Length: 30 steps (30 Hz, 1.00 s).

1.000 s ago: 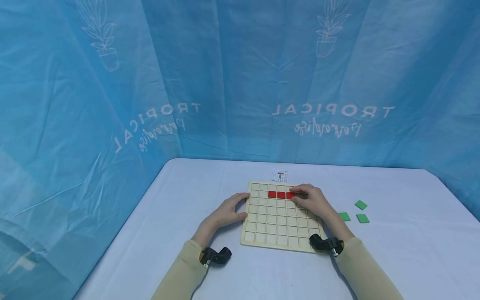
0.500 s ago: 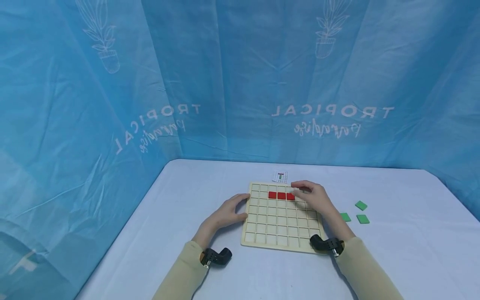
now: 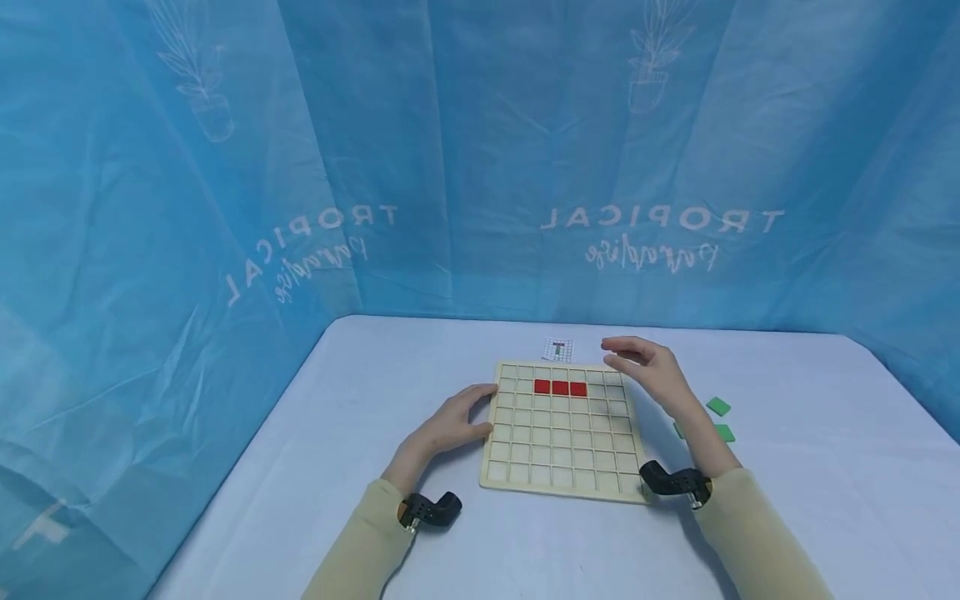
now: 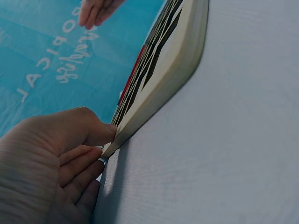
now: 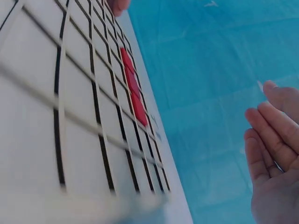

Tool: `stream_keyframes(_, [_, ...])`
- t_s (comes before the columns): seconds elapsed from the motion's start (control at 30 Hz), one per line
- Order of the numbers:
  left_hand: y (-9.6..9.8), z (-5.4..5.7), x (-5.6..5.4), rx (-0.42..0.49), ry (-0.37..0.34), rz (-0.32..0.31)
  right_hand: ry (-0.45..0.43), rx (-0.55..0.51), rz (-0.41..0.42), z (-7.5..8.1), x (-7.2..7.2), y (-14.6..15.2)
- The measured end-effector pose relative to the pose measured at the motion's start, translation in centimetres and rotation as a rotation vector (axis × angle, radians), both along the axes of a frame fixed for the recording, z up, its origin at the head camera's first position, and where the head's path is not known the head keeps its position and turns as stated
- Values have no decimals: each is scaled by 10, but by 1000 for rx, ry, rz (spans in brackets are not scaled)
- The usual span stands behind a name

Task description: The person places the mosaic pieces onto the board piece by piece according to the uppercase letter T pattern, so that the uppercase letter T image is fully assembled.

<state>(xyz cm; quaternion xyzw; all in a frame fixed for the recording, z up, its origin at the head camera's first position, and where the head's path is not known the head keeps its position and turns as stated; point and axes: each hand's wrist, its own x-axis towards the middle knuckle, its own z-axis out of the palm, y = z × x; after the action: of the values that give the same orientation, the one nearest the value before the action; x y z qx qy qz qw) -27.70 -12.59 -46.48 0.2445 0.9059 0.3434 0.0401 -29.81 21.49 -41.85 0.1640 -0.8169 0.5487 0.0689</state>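
Note:
A pale wooden grid board (image 3: 551,450) lies on the table with three red square tiles (image 3: 560,388) side by side in its second row from the far edge. At the board's left edge, my left hand (image 3: 452,421) touches the side with thumb and fingers spread apart. The left wrist view shows its thumb (image 4: 96,133) against the board's rim. My right hand (image 3: 651,372) hovers by the far right corner, holding nothing. Its fingers are loosely bent, and the right wrist view shows the empty palm (image 5: 275,191).
Three green tiles (image 3: 718,406) lie right of the board, one partly behind the right forearm. A small printed grid card (image 3: 558,350) with a red and green T pattern lies beyond the far edge. A blue curtain (image 3: 495,167) hangs behind the white table (image 3: 810,475).
My right hand has let go of the third red tile, lifted off it and moved right and away toward the board's far corner. The left hand stays in place.

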Motion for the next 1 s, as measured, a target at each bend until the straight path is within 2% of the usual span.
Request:
stream_keyframes(0.07, [0, 1, 0, -3, 4, 4, 8, 8, -20, -1, 1, 11])
stream_keyframes(0.27, [1, 1, -1, 4, -4, 3, 25, 57, -109, -31, -13, 56])
stream_keyframes(0.37, [1, 0, -2, 6, -7, 6, 12, 55, -146, -40, -14, 77])
stream_keyframes(0.47, [1, -2, -3, 1, -8, 9, 2, 76, -195, -37, -6, 90])
stream_keyframes(0.6, [0, -2, -3, 5, -5, 5, -16, 121, -254, -19, 16, 98])
stream_keyframes(0.7, [0, -2, -3, 9, -5, -1, -17, 128, -262, -9, 32, 105])
stream_keyframes(0.9, [-1, -1, -3, 10, 5, -12, 23, 138, -299, -11, 44, 122])
stream_keyframes(1.0, [0, -1, -3, 4, 6, -11, 30, 106, -316, -17, 45, 129])
